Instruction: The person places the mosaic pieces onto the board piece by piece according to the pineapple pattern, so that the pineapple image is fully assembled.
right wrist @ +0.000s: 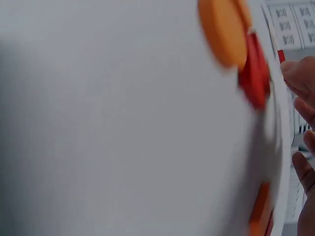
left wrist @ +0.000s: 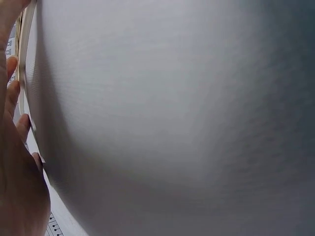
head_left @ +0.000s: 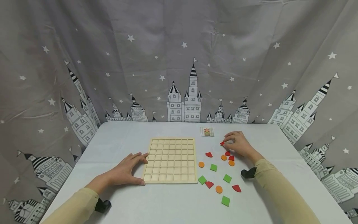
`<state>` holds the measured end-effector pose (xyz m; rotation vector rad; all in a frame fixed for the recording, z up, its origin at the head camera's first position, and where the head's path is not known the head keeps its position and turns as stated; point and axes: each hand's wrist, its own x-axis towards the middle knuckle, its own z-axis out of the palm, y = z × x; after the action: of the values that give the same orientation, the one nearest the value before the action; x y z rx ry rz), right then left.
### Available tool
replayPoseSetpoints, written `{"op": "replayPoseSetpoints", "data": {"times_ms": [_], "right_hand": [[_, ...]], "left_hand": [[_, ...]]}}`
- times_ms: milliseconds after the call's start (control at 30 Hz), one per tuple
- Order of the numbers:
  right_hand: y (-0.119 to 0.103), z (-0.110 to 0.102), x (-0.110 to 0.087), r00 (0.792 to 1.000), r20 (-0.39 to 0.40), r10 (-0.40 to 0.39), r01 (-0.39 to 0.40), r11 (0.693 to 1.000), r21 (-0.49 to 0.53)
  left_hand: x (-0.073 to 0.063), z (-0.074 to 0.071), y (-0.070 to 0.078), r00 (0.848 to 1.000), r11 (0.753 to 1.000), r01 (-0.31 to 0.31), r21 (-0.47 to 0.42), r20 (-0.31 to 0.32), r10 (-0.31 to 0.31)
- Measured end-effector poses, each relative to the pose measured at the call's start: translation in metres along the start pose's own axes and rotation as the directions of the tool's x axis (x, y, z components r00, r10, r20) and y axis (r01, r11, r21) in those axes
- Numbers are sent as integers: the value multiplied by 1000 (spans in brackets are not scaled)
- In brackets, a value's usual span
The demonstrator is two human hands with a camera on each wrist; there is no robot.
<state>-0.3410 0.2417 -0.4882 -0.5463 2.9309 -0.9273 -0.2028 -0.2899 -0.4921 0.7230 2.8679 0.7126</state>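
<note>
My left hand [head_left: 126, 170] rests along the left edge of a pale wooden grid board [head_left: 170, 160], its fingers and thumb spread against the rim. In the left wrist view its fingers [left wrist: 12, 98] show at the far left, beside the board's edge. To the right of the board, my right hand [head_left: 237, 143] pinches a red quarter-circle piece [head_left: 222, 143] between thumb and fingers. That piece appears as a thin red edge at the fingertips in the right wrist view. Just below this hand lie red pieces [head_left: 227, 153] and orange discs [head_left: 231, 163].
More loose pieces lie right of the board: green squares [head_left: 226, 201], orange discs [head_left: 219, 189] and red quarter-circles [head_left: 236, 188]. A small picture card [head_left: 207, 132] lies behind them. The white table [head_left: 156, 202] ends at a grey curtain [head_left: 179, 46] printed with castles.
</note>
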Motion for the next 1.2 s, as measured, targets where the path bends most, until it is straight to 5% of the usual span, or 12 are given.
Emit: {"op": "replayPoseSetpoints", "data": {"times_ms": [267,600,900,1200], "right_hand": [[-57,17,27,992,20,-125,123,991,59],[-133,67,60,949,116,-295,289,955,59],[-151,102,77,942,146,-303,311,950,-37],[-159,109,77,934,182,-306,320,946,-52]], "left_hand": [[0,1,-3,1000,999,-19,28,-20,20],[-1,3,1,1000,1000,24,18,-1,-24],[-1,3,1,1000,1000,27,5,7,-27],[-1,2,0,1000,1000,18,0,7,-18]]}}
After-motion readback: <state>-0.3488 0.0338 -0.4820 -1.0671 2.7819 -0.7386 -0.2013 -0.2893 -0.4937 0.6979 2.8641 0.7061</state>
